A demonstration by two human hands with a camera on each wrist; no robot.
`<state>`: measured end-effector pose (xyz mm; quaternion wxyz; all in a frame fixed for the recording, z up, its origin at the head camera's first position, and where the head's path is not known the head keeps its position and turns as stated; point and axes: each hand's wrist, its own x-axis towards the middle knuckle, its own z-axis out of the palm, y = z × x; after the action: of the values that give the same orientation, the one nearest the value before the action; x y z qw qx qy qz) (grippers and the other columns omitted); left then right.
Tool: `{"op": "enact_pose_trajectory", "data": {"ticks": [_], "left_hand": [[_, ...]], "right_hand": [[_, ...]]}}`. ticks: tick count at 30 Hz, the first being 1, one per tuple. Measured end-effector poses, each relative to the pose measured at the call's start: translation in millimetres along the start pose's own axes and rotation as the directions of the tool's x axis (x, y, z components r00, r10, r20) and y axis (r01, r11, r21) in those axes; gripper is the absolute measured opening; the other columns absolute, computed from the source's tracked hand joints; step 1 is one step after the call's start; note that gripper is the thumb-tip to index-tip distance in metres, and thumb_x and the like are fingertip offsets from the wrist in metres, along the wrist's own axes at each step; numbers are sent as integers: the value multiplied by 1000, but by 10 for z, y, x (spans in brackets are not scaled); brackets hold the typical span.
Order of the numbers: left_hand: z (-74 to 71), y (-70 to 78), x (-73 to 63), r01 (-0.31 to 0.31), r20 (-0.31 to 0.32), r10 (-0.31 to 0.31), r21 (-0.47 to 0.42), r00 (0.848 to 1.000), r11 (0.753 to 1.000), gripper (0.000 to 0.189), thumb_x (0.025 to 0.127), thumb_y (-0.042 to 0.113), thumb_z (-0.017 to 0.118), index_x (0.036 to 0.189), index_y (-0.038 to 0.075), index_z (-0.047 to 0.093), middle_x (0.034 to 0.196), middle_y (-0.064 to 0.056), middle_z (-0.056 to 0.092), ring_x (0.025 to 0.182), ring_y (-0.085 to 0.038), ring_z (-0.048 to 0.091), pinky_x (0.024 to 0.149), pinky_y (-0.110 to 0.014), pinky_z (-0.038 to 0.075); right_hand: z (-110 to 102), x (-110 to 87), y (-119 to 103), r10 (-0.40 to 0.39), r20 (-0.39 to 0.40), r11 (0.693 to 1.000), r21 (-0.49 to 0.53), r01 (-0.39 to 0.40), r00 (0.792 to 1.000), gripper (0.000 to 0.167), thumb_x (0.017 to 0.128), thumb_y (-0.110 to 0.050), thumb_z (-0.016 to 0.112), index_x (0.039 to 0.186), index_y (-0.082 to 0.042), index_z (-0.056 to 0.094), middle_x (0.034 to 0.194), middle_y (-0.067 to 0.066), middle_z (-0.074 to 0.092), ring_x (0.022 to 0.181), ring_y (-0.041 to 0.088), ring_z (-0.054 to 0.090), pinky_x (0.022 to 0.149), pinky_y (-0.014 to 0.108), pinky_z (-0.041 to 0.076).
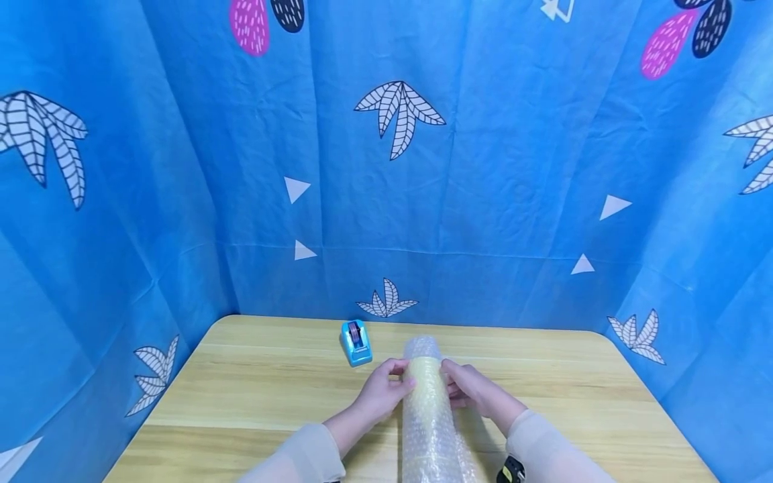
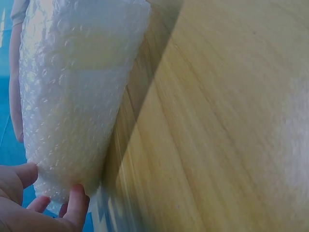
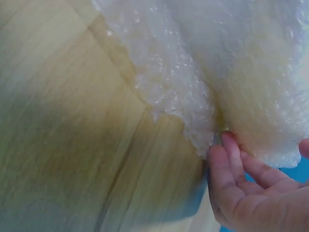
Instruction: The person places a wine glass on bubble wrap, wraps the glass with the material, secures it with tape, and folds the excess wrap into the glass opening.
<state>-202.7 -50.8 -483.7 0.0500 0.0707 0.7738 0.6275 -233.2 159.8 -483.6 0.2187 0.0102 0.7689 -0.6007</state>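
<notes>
A long roll of bubble wrap (image 1: 427, 416) lies lengthwise on the table, wrapped around something pale yellow whose kind is hidden. From the left side, my left hand (image 1: 382, 394) holds the roll near its far end, thumb and fingers curled against it in the left wrist view (image 2: 53, 205). Opposite it, my right hand (image 1: 474, 390) grips the roll's right side. In the right wrist view its fingertips (image 3: 231, 140) are at the loose edge of the bubble wrap (image 3: 169, 82), which spreads onto the table beside the roll.
A blue tape dispenser (image 1: 356, 343) stands near the table's back edge, left of the roll. The wooden table (image 1: 253, 389) has rounded back corners. A blue patterned curtain (image 1: 507, 201) hangs behind it and along both sides.
</notes>
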Motion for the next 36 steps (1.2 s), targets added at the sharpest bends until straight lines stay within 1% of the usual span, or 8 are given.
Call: {"op": "enact_pose_trajectory", "data": {"ticks": [3, 9, 13, 16, 21, 24, 29, 36], "left_hand": [[12, 4, 6, 5, 0, -5, 4, 1000, 1000, 45, 93, 10, 71, 133, -2, 56, 123, -21, 57, 98, -28, 66, 81, -37, 60], [29, 4, 13, 1, -11, -1, 27, 1000, 1000, 45, 92, 11, 73, 131, -1, 57, 122, -20, 57, 95, -25, 64, 81, -37, 60], [34, 11, 8, -2, -11, 3, 30, 1000, 1000, 44, 92, 12, 72, 131, -1, 57, 121, -20, 57, 93, -23, 64, 80, -36, 60], [34, 25, 2, -11, -11, 11, 30, 1000, 999, 43, 92, 11, 72, 130, -2, 56, 121, -20, 56, 92, -24, 65, 80, -37, 60], [37, 46, 2, -10, -16, 11, 33, 1000, 999, 43, 92, 11, 73, 130, -1, 57, 120, -19, 56, 92, -25, 65, 80, -38, 60], [48, 42, 14, -13, -19, 13, 29, 1000, 999, 43, 91, 11, 73, 129, 0, 58, 120, -19, 57, 91, -24, 64, 78, -37, 60], [62, 46, 29, -30, -19, 30, 25, 999, 999, 43, 90, 9, 74, 128, -1, 58, 119, -19, 57, 93, -27, 64, 77, -37, 60], [74, 45, 43, -36, -17, 37, 33, 999, 999, 44, 90, 9, 74, 129, 0, 58, 119, -18, 55, 97, -29, 63, 77, -37, 60]], "right_hand": [[-26, 18, 22, -5, 11, 1000, -8, 5, 1000, 19, 82, -29, 48, 69, -16, 46, 71, -1, 51, 67, 13, 53, 70, 31, 56], [29, -45, -65, 44, -55, 999, 16, -43, 998, 19, 83, -23, 46, 70, -13, 37, 72, 2, 45, 66, 17, 46, 64, 30, 53], [24, -51, -79, 52, -53, 998, 42, -50, 997, 12, 83, -20, 49, 76, -11, 47, 73, 2, 53, 67, 16, 54, 68, 32, 56], [4, -66, -76, 29, -38, 997, 70, -26, 999, 16, 84, -18, 51, 86, -3, 57, 76, 6, 61, 69, 17, 60, 72, 35, 59], [3, -105, -82, -3, -52, 995, 103, 9, 999, 16, 87, -15, 53, 90, 1, 58, 79, 10, 65, 70, 19, 64, 72, 37, 60], [-5, -108, -82, -5, -48, 995, 99, 9, 999, 23, 90, -19, 53, 94, 3, 58, 80, 11, 65, 71, 19, 64, 73, 37, 60], [-20, -127, -105, -19, 4, 996, 83, 19, 1000, 47, 97, -32, 56, 111, 13, 58, 86, 13, 66, 76, 20, 63, 79, 38, 60], [6, -133, -111, -9, 16, 999, 52, 8, 1000, 49, 96, -38, 62, 104, 10, 64, 89, 14, 67, 78, 21, 65, 82, 40, 60]]}}
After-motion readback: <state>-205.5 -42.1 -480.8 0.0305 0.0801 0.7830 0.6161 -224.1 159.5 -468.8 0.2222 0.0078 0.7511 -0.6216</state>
